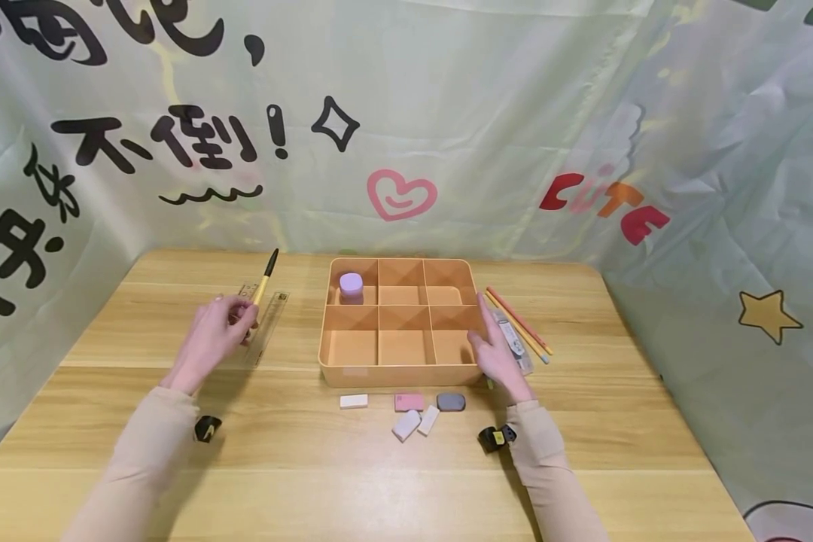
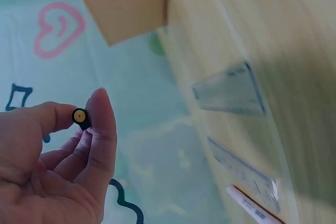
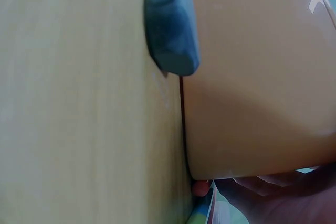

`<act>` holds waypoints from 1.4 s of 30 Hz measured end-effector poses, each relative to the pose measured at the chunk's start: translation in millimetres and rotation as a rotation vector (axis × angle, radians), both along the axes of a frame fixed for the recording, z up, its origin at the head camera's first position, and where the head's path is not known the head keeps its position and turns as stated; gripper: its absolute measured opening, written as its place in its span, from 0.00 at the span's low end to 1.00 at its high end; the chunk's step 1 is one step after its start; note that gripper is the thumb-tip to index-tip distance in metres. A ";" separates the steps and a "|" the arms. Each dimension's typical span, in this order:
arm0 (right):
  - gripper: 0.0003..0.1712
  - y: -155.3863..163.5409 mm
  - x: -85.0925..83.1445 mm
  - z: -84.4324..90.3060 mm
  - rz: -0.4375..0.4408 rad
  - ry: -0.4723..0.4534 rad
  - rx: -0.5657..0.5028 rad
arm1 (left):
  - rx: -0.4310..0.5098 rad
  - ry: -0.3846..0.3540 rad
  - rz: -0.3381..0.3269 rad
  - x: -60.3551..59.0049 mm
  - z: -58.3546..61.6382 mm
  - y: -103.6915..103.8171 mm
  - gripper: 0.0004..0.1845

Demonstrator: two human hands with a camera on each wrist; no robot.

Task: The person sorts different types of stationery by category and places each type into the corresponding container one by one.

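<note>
My left hand (image 1: 213, 335) pinches a pen (image 1: 263, 286) with a yellow barrel and a black upper end, raised over the left of the table. The left wrist view shows the pen's round end (image 2: 80, 116) between thumb and forefinger. On the right, my other hand (image 1: 497, 360) grips the side wall of an orange six-compartment box (image 1: 400, 374), thumb over the rim and fingers along the outside. In the right wrist view those fingers are partly hidden by the box wall (image 3: 257, 103). A purple-topped item (image 1: 351, 284) stands in the back left compartment.
Clear rulers (image 1: 271, 327) lie under and beside the left hand. In front of the box are several erasers, among them a pink one (image 1: 409, 402) and a grey one (image 1: 451, 402). Pencils (image 1: 520, 324) and a clear flat item (image 1: 515, 342) lie right of the box.
</note>
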State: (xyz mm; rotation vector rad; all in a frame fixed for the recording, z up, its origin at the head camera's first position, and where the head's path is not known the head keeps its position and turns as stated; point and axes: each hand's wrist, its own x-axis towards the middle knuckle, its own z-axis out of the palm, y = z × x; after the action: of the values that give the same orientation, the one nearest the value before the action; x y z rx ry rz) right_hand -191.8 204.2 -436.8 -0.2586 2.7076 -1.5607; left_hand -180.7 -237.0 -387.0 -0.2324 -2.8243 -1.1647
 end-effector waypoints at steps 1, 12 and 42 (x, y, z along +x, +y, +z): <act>0.42 -0.2 0.0 0.0 0.000 0.001 0.000 | 0.018 0.011 0.009 1.3 0.4 1.6 0.17; 0.42 -1.1 0.6 -0.4 0.003 0.011 0.010 | 0.214 0.182 0.168 11.4 6.0 18.1 0.17; 0.42 -1.1 0.8 -0.6 -0.009 -0.002 0.010 | 0.082 0.480 0.132 30.6 20.8 46.7 0.06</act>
State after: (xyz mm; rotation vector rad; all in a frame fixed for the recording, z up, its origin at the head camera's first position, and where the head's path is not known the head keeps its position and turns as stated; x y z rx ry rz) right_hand -191.0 203.1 -437.3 -0.2451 2.7182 -1.5481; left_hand -150.1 -190.3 -366.1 -0.2728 -2.3337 -1.0285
